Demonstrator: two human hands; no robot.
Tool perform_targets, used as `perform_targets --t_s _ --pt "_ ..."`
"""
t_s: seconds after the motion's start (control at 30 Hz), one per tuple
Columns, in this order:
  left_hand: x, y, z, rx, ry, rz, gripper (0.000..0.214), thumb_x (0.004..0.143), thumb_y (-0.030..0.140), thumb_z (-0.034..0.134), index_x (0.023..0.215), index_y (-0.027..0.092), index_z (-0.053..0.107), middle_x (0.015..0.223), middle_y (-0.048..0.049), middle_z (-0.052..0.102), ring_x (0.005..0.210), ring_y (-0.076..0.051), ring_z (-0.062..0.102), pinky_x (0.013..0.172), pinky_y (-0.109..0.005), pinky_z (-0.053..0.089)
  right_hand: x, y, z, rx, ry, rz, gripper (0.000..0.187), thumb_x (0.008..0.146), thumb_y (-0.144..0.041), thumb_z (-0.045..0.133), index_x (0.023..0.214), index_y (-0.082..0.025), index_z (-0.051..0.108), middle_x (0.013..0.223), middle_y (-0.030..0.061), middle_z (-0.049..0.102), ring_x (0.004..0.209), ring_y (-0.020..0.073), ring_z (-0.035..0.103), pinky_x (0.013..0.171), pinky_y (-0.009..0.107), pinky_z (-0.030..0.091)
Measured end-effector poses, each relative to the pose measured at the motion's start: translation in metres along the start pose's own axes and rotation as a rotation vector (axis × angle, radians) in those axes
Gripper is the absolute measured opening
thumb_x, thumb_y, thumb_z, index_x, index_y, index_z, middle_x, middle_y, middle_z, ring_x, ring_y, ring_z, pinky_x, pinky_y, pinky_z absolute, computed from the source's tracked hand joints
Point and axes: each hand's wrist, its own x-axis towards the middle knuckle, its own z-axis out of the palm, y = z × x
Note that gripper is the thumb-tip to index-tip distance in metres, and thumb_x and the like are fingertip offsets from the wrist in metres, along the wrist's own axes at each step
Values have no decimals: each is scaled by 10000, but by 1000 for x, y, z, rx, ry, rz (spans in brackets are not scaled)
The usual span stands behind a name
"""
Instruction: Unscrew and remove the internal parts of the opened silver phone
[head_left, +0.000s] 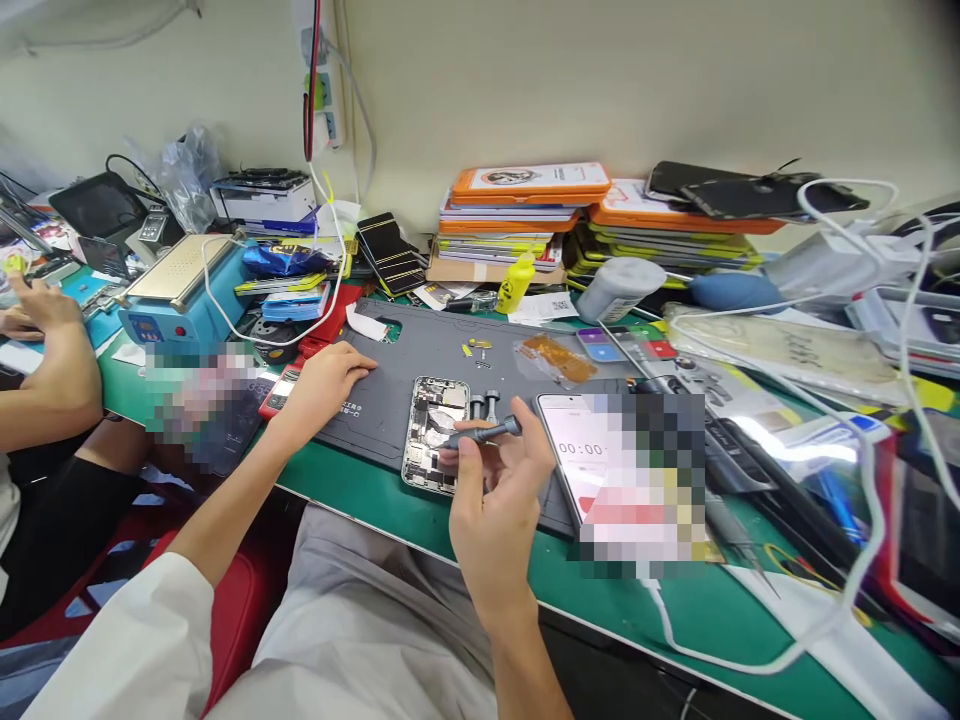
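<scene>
An opened phone [417, 432], its inner parts bare, lies at the front of the dark grey work mat [442, 345]. My right hand [501, 500] grips a dark grey screwdriver [486, 434] between thumb and fingers, tilted over the phone's right side. Whether its tip touches the phone I cannot tell. Just behind it are two similar screwdrivers [492, 404]. My left hand [326, 385] lies on the mat's left part, fingers stretched out and holding nothing. Small loose parts [482, 350] rest on the mat beyond the phone.
To the right lies a lit phone [571, 450], partly blurred, with a white cable [720, 660]. A blue heating device [184, 305] stands left, near another person's arm [56, 350]. Behind are a yellow bottle [515, 283], a grey-white canister [621, 288] and stacked orange cases [529, 183].
</scene>
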Motion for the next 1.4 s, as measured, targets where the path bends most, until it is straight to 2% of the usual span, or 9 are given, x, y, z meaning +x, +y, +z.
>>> perform_targets --t_s 0.3,0.37,0.5,0.67,1.03,1.17,1.23,1.3,1.4 --pt "-8 4 -8 -27 115 -24 183 1088 193 682 1102 225 862 1154 -52 867 1100 -254 795 1029 -378 600 0 -4 0 -5 28 19 549 1131 -341 611 1646 -277 431 1179 118 783 823 208 831 717 395 758" --pt "-20 13 -7 10 129 98 185 1115 222 658 1134 226 843 1152 -60 842 1100 -248 774 1017 -378 589 -1 -5 0 -11 38 26 551 1132 -341 603 1650 -278 424 1218 132 782 863 216 836 720 395 759" --pt "-50 37 -4 111 -53 484 222 1163 335 624 1226 251 820 1132 -55 790 990 -200 732 888 -311 558 -2 -3 1 -26 49 31 573 1128 -349 605 1660 -265 409 1307 169 774 996 241 846 752 398 763" --pt "-59 49 -3 349 -182 638 279 1154 192 592 1330 300 780 1195 -51 779 960 -205 712 799 -309 497 -2 -2 1 -30 56 39 586 1136 -362 586 1679 -281 382 1400 184 745 1074 258 847 830 450 773" --pt "-32 49 -12 50 -326 567 160 1160 241 591 1089 236 735 1103 -42 801 963 -195 754 837 -294 528 0 -1 3 -25 74 2 576 1143 -342 580 1677 -261 379 1268 159 777 1008 249 855 832 447 771" --pt "-16 34 -25 -105 -150 319 168 1142 240 591 1100 241 753 1127 -47 818 1040 -210 771 932 -301 569 0 -2 2 -14 83 0 567 1141 -337 582 1667 -263 386 1221 141 786 951 241 852 811 446 766" --pt "1 20 -31 -21 -15 153 150 1105 255 639 1080 236 786 1105 -58 836 1029 -244 775 965 -343 580 1 -4 2 1 72 -5 549 1140 -328 584 1656 -271 402 1195 123 784 896 223 847 777 420 764" --pt "19 7 -33 114 -44 87 169 1074 224 648 1033 215 812 1086 -82 849 1040 -286 781 984 -390 583 1 -5 0 7 54 -9 535 1140 -321 585 1646 -278 415 1173 109 779 850 208 838 766 406 761" --pt "36 -3 -29 173 -126 141 204 1044 168 640 991 196 835 1096 -99 848 1068 -299 788 1008 -401 585 1 -6 -1 0 48 0 531 1143 -330 576 1646 -273 416 1177 117 772 857 215 839 757 409 761"
